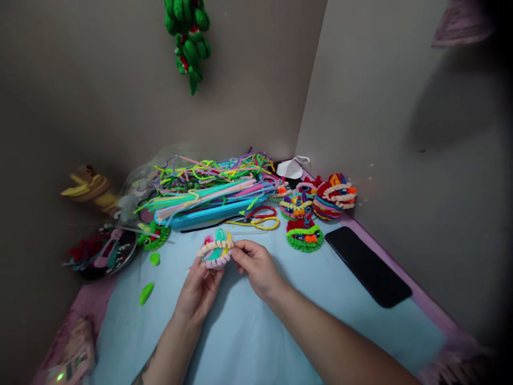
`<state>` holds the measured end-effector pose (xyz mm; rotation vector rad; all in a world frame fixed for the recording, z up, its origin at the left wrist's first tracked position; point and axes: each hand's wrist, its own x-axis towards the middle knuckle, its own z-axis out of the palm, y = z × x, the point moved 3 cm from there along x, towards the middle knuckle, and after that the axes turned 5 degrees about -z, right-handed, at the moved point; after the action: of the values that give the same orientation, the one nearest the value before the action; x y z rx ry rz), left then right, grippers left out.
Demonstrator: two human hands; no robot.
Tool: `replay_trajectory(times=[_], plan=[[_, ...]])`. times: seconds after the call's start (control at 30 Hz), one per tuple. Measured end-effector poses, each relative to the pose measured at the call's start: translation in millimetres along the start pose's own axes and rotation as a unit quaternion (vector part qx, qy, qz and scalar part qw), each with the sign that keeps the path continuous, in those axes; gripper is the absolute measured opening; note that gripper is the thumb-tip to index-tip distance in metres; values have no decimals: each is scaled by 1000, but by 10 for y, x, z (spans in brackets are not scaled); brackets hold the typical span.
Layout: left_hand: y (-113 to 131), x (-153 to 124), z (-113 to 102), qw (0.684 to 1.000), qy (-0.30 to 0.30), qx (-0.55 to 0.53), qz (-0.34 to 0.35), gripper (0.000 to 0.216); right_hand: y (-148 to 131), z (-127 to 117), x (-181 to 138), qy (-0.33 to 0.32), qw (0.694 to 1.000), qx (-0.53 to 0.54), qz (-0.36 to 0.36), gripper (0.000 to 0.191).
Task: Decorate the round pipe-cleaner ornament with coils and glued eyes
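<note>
- Grip: the left hand (199, 289) and the right hand (256, 267) are both closed on one small pipe-cleaner piece (216, 251). The left holds it from below and behind, and the right pinches its right end between thumb and forefinger.
- Place: the pipe-cleaner piece is held just above the pale blue worktop (248, 331), near its middle and in front of the scissors (256, 218).
- Axis: the piece is a squat oval whose long axis runs left to right, nearly level. A cream looped band crosses its upper part, a lilac band curves under it, and a teal and pink tuft points up and away from the person.
- Behind it: a blue tray (208, 214) is heaped with loose pipe cleaners (208, 179) that mostly lie left to right.
- To the right: finished fuzzy faces (304, 235) lie clustered near the wall, and a black phone (366, 264) lies face up with a dark screen, its length running towards the near right.
- To the left: green scraps (146, 293) lie on the worktop, and a dark bowl (104, 254) holds oddments too blurred to name.
- Hard to make out: a small device with a green light (66, 369) sits at the bottom left corner, cut off and smeared, so any marking on it cannot be read. A green ornament (188, 37) hanging on the wall is cropped at the top edge. The left palm is hidden behind the piece.
</note>
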<state>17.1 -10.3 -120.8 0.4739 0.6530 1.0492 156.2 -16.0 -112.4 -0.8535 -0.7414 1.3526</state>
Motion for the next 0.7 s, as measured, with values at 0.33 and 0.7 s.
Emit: replay_trajectory(times=[0.33, 0.7], plan=[[-28, -68, 174, 995, -22, 92, 31, 50, -53, 57, -22, -3, 990, 126, 56, 32], [191, -118, 65, 964, -21, 234, 127, 79, -375, 42, -105, -140, 939, -272, -155, 3]])
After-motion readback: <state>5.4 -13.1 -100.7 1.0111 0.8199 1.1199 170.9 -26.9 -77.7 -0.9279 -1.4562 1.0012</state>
